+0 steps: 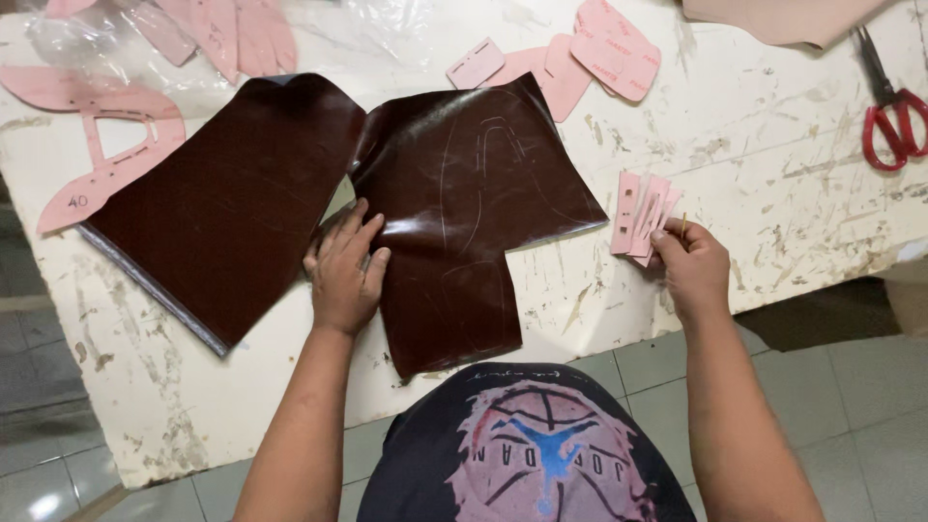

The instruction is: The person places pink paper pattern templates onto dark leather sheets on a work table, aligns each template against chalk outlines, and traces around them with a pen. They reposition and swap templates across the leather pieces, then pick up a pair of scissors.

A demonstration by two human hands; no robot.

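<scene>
Hands: left hand (345, 271) pressed flat, open, on brown leather sheet (464, 208); right hand (692, 263) pinches pink pattern strips (643, 215) beside it.

Head camera looks steeply down, close over the worktable (773, 145).

Leather sheet (464, 193) on table (773, 145), scissors (894, 111) far right

Red-handled scissors (891, 111) lie at the right edge of the scuffed white tabletop (773, 155). A clear plastic bag (145, 43) with pink pieces sits at the top left. A tan leather sheet (783, 17) lies at the top right.
</scene>
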